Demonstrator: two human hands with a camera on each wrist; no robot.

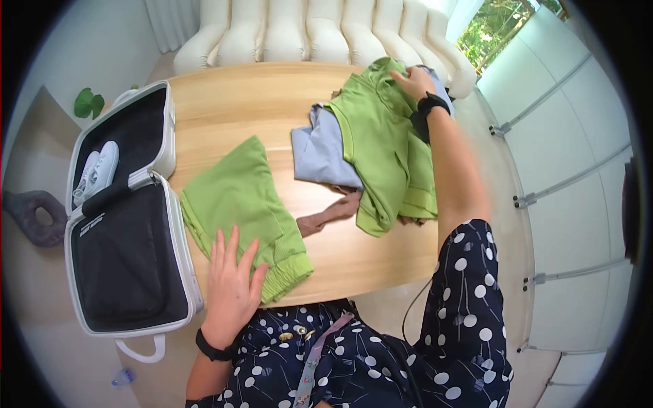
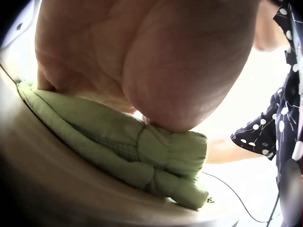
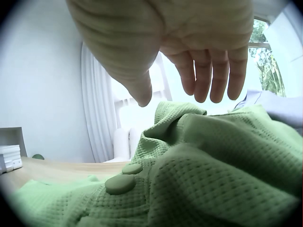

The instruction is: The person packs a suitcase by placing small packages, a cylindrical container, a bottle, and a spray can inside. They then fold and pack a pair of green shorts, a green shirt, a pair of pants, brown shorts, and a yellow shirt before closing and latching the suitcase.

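Folded green shorts (image 1: 231, 190) with a gathered waistband lie on the near side of the table. My left hand (image 1: 232, 285) rests on them, fingers stretched out; the left wrist view shows its palm on the folded layers (image 2: 104, 125). At the far right, my right hand (image 1: 416, 83) is over the collar end of a green buttoned top (image 1: 384, 149). In the right wrist view its fingers (image 3: 202, 78) hang down above the waffle-textured cloth, thumb apart, nothing between them. Blue-grey clothing (image 1: 323, 153) and a brown garment (image 1: 333, 214) stick out beneath the top.
An open white suitcase (image 1: 183, 255) with black lining lies along the table's left side, white shoes (image 1: 102, 170) in its far half. The wooden table (image 1: 238, 95) has a pale padded sofa (image 1: 286, 34) behind it. White panels (image 1: 564, 156) stand at the right.
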